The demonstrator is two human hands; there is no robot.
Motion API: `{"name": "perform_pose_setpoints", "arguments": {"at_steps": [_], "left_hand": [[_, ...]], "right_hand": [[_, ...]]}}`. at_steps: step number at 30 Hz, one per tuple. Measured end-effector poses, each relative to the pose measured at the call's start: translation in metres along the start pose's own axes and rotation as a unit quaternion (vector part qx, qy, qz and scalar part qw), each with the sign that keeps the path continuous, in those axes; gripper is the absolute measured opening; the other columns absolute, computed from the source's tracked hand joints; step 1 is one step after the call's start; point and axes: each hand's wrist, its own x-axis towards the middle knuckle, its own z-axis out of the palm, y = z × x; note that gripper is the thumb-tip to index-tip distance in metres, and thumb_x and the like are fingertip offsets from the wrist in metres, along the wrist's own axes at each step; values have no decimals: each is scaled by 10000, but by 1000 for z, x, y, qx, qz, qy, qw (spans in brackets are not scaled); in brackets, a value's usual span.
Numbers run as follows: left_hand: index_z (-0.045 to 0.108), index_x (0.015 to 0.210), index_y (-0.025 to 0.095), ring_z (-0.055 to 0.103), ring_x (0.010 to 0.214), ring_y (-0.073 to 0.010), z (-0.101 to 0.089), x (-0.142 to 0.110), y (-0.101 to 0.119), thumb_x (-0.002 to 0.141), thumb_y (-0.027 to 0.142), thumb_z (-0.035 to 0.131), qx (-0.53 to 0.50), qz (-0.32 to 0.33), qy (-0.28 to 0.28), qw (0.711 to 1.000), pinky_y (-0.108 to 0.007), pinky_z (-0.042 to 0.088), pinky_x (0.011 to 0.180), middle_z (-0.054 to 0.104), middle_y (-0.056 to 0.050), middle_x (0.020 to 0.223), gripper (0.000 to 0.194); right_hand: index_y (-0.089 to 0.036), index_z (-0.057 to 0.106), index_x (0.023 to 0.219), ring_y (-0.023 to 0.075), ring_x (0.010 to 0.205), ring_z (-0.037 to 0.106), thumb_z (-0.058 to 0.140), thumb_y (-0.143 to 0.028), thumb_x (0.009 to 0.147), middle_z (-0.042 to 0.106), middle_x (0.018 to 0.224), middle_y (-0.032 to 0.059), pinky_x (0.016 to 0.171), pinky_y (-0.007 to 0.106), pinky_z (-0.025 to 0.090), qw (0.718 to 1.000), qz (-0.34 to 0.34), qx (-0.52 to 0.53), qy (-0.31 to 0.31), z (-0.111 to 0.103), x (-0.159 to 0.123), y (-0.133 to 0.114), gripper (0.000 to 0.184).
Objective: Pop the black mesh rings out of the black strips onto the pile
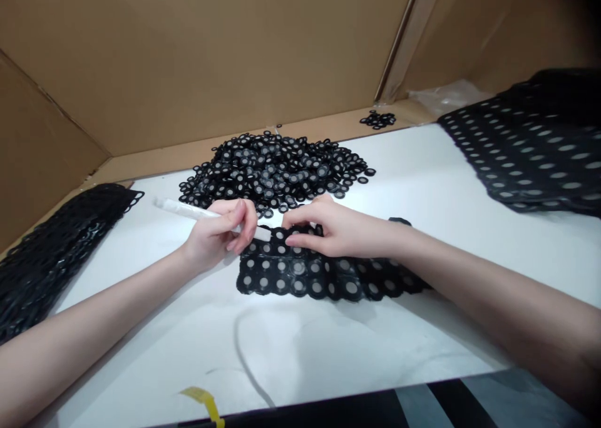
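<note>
My left hand (224,231) is closed round a slim white stick (188,210), shaped like a pen. The stick's right tip rests at the upper left corner of a black sheet of joined rings with pale round centres (299,284). This sheet lies on the white table. My right hand (319,228) is bent over the sheet's far edge, thumb on the near side and fingers curled beyond it, gripping it there. The fingertips are partly hidden. Just behind both hands sits a heap of loose black rings with pale centres (277,165).
A stack of black ring-edged strips (61,246) lies at the left. Large black perforated sheets (530,146) lie at the right, with clear plastic (448,96) behind. A small cluster of rings (378,120) sits at the back. Cardboard walls (211,52) enclose the white table (164,353); yellow tape (204,400) marks its front edge.
</note>
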Motion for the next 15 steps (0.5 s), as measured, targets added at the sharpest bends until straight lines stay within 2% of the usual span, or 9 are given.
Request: {"name": "perform_pose_setpoints", "arguments": {"at_steps": [3, 9, 12, 15], "left_hand": [[524, 575, 126, 331, 348, -72, 2, -2, -5, 831, 497, 564, 17, -2, -2, 1000, -222, 188, 365, 463, 9, 393, 452], [543, 581, 117, 326, 369, -75, 4, -3, -11, 850, 482, 530, 49, -5, -28, 998, -244, 187, 395, 498, -10, 426, 453], [549, 607, 118, 340, 377, -77, 3, -2, -11, 867, 462, 515, 46, 6, -26, 999, -241, 199, 401, 506, -8, 441, 433], [550, 630, 122, 355, 389, -81, 3, -2, -12, 878, 441, 507, 43, 19, -20, 999, -239, 204, 399, 510, -4, 460, 406]], "right_hand": [[-167, 532, 721, 98, 582, 387, 507, -270, 853, 497, 627, -46, 692, 254, 272, 999, -8, -27, -22, -5, -2, 1, 169], [-163, 557, 736, 104, 593, 422, 488, -339, 882, 521, 624, -39, 740, 284, 273, 999, 26, -46, 7, 2, 0, 3, 239], [-168, 589, 839, 104, 591, 445, 497, -319, 889, 530, 625, -42, 739, 281, 279, 998, 42, -33, 25, 6, 1, 2, 183], [-165, 601, 841, 125, 695, 494, 550, -264, 855, 573, 743, -6, 728, 269, 289, 998, 29, -27, 50, 8, 2, 3, 113]]}}
